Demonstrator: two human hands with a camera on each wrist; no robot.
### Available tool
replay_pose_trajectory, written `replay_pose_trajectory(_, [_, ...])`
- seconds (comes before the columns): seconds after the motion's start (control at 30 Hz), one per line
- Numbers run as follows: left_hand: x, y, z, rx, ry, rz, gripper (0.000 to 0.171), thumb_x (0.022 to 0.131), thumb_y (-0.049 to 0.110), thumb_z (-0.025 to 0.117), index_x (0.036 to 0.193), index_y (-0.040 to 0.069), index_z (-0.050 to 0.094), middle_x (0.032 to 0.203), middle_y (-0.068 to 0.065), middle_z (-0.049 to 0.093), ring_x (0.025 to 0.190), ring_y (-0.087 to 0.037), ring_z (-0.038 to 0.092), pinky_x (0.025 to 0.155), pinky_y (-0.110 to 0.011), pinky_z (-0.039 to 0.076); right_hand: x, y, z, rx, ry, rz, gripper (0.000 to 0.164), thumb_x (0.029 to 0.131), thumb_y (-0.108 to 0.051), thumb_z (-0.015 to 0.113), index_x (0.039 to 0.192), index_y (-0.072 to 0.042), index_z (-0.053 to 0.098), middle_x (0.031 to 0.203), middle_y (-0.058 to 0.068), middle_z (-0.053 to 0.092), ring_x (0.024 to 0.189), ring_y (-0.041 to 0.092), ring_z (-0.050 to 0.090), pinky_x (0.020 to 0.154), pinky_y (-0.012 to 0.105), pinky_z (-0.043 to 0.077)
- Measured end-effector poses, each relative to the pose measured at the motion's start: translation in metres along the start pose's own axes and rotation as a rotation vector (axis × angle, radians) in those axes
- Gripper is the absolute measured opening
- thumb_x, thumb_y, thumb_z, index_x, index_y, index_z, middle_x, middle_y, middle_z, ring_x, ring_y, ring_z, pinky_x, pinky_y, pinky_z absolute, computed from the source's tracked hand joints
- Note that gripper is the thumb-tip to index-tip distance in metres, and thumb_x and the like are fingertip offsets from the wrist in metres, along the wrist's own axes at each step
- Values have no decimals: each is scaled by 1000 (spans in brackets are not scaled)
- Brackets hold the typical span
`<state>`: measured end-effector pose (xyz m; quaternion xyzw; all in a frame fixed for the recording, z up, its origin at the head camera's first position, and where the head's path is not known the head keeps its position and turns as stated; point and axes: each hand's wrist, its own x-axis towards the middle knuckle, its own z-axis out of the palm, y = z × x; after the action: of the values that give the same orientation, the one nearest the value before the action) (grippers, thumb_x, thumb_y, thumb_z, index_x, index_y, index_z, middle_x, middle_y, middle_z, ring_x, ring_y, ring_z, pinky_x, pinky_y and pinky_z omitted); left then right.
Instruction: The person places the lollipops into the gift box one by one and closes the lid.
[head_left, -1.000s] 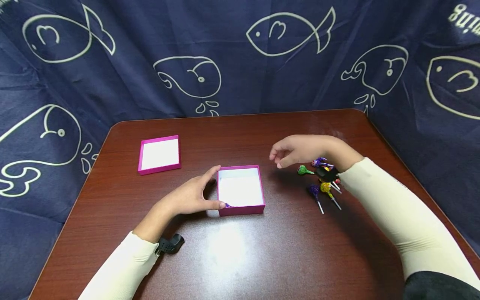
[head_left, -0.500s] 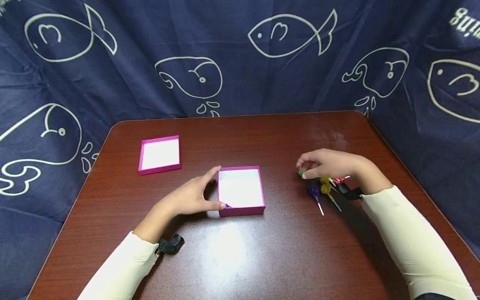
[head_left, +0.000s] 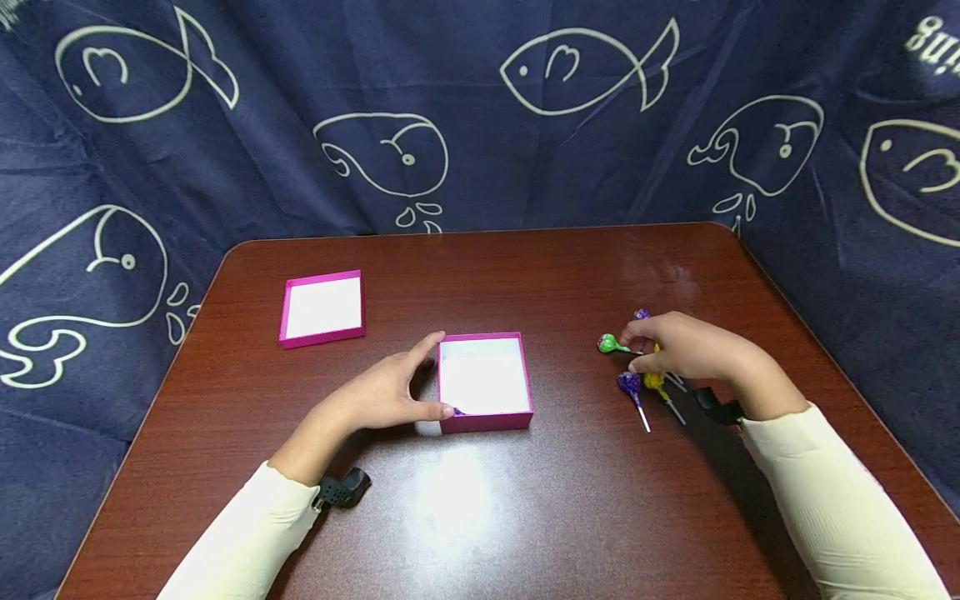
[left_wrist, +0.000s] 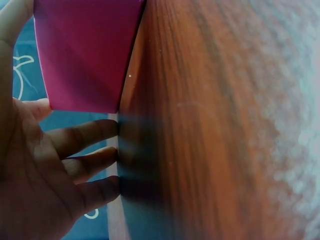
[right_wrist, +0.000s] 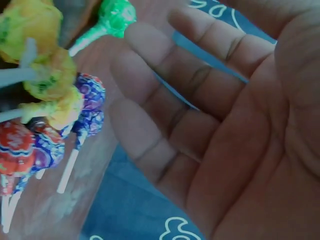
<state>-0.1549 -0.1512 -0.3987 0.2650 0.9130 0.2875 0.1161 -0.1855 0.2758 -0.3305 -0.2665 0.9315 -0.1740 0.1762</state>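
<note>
My left hand (head_left: 382, 392) holds the left side of a pink box (head_left: 487, 422) with a white inside, thumb on the front-left corner and index finger at the back-left one. A bit of purple (head_left: 460, 412) shows inside by the thumb. My right hand (head_left: 697, 350) hovers over a cluster of lollipops, fingers loosely bent, nothing seen between them. A green lollipop (head_left: 607, 342) lies left of its fingertips. A purple lollipop (head_left: 630, 384) and a yellow lollipop (head_left: 655, 382) lie in front. Red-wrapped lollipops (right_wrist: 15, 145) show in the right wrist view; the hand hides part of the cluster.
A shallow pink lid (head_left: 322, 339), white inside up, lies at the back left of the brown table (head_left: 465, 275). Behind the table hangs a dark blue cloth (head_left: 465, 50) with fish drawings. Glare brightens the table in front of the box.
My right hand has moved right and toward me, from behind the lollipops to over them, passing the green one, which is uncovered again. My left hand stays at the box.
</note>
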Motion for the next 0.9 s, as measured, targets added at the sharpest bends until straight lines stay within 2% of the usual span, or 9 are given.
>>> replay_pose_trajectory(0.13, [0, 1, -1, -1, 0, 6, 109, 78, 61, 75, 159, 14, 19, 139, -17, 55, 129, -31, 50, 108, -49, 38, -4, 1, 8, -12, 22, -1, 22, 88, -13, 76, 108, -8, 69, 92, -2, 65, 77, 13, 55, 70, 35, 47])
replay_pose_trajectory(0.4, [-1, 2, -2, 0, -10, 3, 108, 79, 64, 73, 159, 14, 19, 140, -19, 54, 129, -33, 51, 107, -50, 38, -6, 7, 22, -63, 60, -66, 17, 86, -12, 76, 103, -10, 72, 96, -3, 68, 86, 17, 61, 76, 39, 49])
replay_pose_trajectory(0.63, [-1, 2, -1, -6, -10, 2, 108, 79, 61, 74, 159, 14, 19, 139, -18, 55, 128, -31, 51, 107, -49, 39, -5, 10, 31, -87, 96, -138, 15, 84, -9, 78, 97, -9, 72, 93, -4, 69, 84, 16, 62, 74, 37, 50])
replay_pose_trajectory(0.9, [0, 2, -2, -9, -9, 7, 108, 80, 60, 74, 159, 12, 18, 140, -18, 54, 129, -32, 50, 107, -50, 38, -1, 11, 38, -121, 130, -180, 17, 78, -6, 81, 92, -7, 71, 89, -2, 69, 80, 16, 63, 72, 40, 50])
